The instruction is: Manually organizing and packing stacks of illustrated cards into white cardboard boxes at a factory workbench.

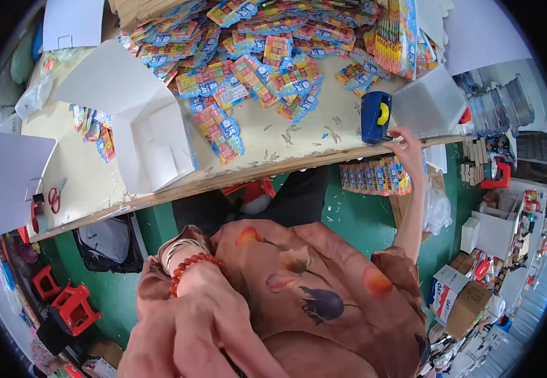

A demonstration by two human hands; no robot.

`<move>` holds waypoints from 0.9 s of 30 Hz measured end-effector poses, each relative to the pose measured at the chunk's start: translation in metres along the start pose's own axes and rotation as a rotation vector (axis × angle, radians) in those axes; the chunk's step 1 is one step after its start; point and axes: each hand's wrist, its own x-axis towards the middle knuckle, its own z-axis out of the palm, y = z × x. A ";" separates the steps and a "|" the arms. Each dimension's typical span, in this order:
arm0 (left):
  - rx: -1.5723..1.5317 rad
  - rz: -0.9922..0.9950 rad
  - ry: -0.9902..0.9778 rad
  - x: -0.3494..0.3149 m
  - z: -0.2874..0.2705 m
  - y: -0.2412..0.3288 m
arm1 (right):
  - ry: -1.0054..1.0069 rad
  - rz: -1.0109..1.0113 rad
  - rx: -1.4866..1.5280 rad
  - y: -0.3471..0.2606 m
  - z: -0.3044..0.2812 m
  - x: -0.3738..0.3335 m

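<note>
Your right hand (406, 151) is at the near edge of the worktop (324, 140), toward its right end, with thumb and forefinger bent toward each other at the near end of the blue tape dispenser (368, 118); you cannot tell here whether they pinch the tape's end. The dispenser stands just in from that near edge, a yellow-centred roll (383, 114) in it, with a translucent plastic bin (430, 101) beside it on the right. Your left hand (191, 324) is raised close to the camera, back from the worktop and in front of your floral brown shirt (324, 271); its fingertips run out of sight, so whether they are apart or closed on something cannot be told. A red bead bracelet (191, 263) circles that wrist. Left of the worktop's middle, an open white carton (150, 148) reaches close to the near edge, its lid flap tilted up toward the far left corner. Blue-edged, colourful flat packets (248, 79) heap along the far edge, a few spread nearer the middle. Red-handled scissors (54, 199) lie near the worktop's near left corner.
</note>
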 end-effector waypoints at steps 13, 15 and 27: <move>-0.046 -0.082 -0.018 0.009 0.005 -0.024 | 0.558 -0.292 -0.462 -0.038 0.003 0.105; -0.163 -0.047 -0.277 0.026 -0.010 -0.031 | 0.479 -0.181 -0.645 -0.009 -0.045 0.122; -0.015 -0.127 -0.092 0.008 -0.039 -0.022 | 0.094 0.080 -0.052 0.103 -0.132 0.075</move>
